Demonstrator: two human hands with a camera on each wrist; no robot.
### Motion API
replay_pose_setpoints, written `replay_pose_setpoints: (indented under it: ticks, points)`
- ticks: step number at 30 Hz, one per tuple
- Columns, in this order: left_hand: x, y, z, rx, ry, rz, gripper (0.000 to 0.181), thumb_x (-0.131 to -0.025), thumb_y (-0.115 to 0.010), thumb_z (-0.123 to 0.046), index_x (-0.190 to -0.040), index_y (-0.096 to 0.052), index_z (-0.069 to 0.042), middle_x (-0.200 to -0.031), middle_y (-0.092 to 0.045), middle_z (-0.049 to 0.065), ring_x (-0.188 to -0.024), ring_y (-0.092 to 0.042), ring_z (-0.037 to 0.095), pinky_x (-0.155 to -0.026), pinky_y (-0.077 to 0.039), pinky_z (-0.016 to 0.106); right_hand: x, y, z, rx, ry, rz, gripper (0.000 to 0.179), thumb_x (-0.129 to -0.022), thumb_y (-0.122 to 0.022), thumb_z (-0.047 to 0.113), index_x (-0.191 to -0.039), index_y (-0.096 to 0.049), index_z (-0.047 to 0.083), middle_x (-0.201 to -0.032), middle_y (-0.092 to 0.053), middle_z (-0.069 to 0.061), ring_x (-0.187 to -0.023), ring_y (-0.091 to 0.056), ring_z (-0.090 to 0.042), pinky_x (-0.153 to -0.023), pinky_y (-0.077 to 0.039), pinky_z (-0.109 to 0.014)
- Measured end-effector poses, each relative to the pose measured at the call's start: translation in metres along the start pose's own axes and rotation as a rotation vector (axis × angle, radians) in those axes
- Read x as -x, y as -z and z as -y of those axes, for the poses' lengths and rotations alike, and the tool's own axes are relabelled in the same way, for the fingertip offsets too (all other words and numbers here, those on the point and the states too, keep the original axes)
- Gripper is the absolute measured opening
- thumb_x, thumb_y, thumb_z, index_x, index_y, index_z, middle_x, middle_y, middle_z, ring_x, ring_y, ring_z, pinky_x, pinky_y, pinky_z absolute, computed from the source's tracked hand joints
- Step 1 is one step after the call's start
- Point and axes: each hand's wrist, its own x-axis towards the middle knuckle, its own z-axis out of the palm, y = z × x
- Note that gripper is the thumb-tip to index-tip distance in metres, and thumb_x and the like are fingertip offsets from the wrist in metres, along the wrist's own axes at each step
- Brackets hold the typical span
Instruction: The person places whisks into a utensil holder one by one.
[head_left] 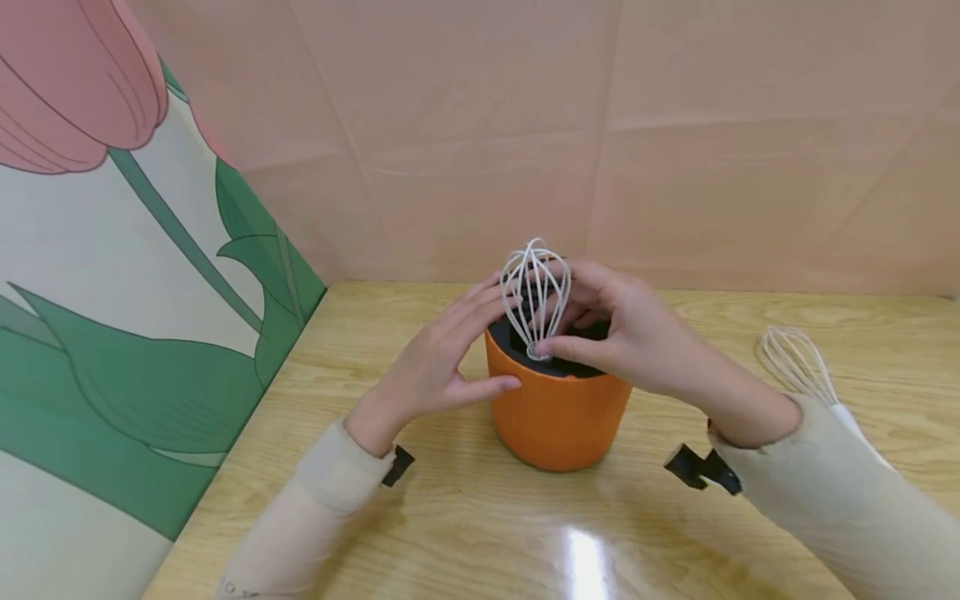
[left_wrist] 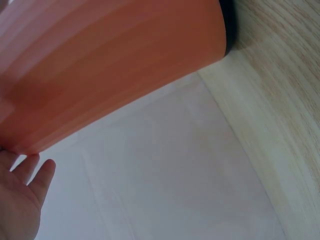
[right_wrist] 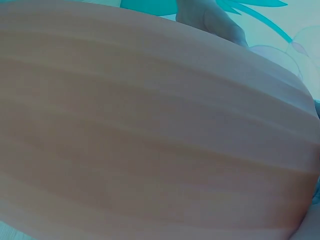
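An orange ribbed pot (head_left: 558, 421) with a dark inside stands on the table. A whisk (head_left: 535, 292) with pale wires is upright in its mouth, wire end up, its handle hidden in the pot. My right hand (head_left: 637, 333) pinches the whisk low on its wires, the thumb at the wire base and the fingers behind. My left hand (head_left: 438, 354) is at the pot's left rim, its fingers fairly straight beside the whisk and its thumb in front of the pot wall. Left fingers (left_wrist: 42, 182) show by the pot side in the left wrist view.
A second whisk (head_left: 798, 362) with a white handle lies on the wood-grain table (head_left: 450, 517) at the right, partly behind my right sleeve (head_left: 832, 492). A pinkish wall covering (head_left: 465, 142) rises at the back, and a tulip-printed panel (head_left: 187, 400) stands at the left.
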Motion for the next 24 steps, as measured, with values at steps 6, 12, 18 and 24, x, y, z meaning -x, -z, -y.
replay_pose_setpoints:
  ticks: [6,12,18,24]
  points:
    - [-0.001,0.002,-0.001,0.003,-0.002,0.003,0.074,-0.091,-0.068,-0.048,-0.146,-0.045,-0.004,-0.154,-0.045,0.012,-0.151,-0.029,0.029,-0.124,-0.027,0.042,0.000,0.000,0.000,-0.007,0.029,0.000,0.060,-0.078,-0.081,0.001,-0.132,-0.053,0.001,-0.084,-0.072,0.001,-0.075,-0.067,-0.006,-0.069,-0.058,-0.023]
    - [0.000,0.001,0.001,0.005,0.007,0.005,0.076,-0.094,-0.057,-0.058,-0.146,-0.045,-0.004,-0.154,-0.044,0.011,-0.150,-0.030,0.031,-0.124,-0.027,0.042,0.003,0.003,0.002,-0.025,-0.011,-0.008,0.063,-0.080,-0.080,0.002,-0.137,-0.052,0.006,-0.093,-0.072,-0.002,-0.082,-0.068,-0.007,-0.073,-0.058,-0.022]
    - [0.001,0.002,0.001,-0.010,0.023,0.012,0.076,-0.089,-0.072,-0.045,-0.147,-0.044,-0.004,-0.156,-0.043,0.012,-0.151,-0.029,0.028,-0.124,-0.027,0.042,0.009,0.008,0.003,0.026,-0.015,-0.042,0.063,-0.082,-0.079,0.005,-0.139,-0.053,0.011,-0.112,-0.070,-0.004,-0.099,-0.065,-0.003,-0.080,-0.057,-0.019]
    - [0.000,0.002,0.001,-0.005,0.019,0.010,0.075,-0.092,-0.064,-0.052,-0.148,-0.043,-0.005,-0.158,-0.039,0.012,-0.152,-0.027,0.026,-0.125,-0.025,0.042,0.015,0.015,0.003,0.131,0.037,-0.048,0.066,-0.080,-0.083,0.012,-0.140,-0.054,0.017,-0.129,-0.067,-0.003,-0.115,-0.063,-0.015,-0.094,-0.048,-0.014]
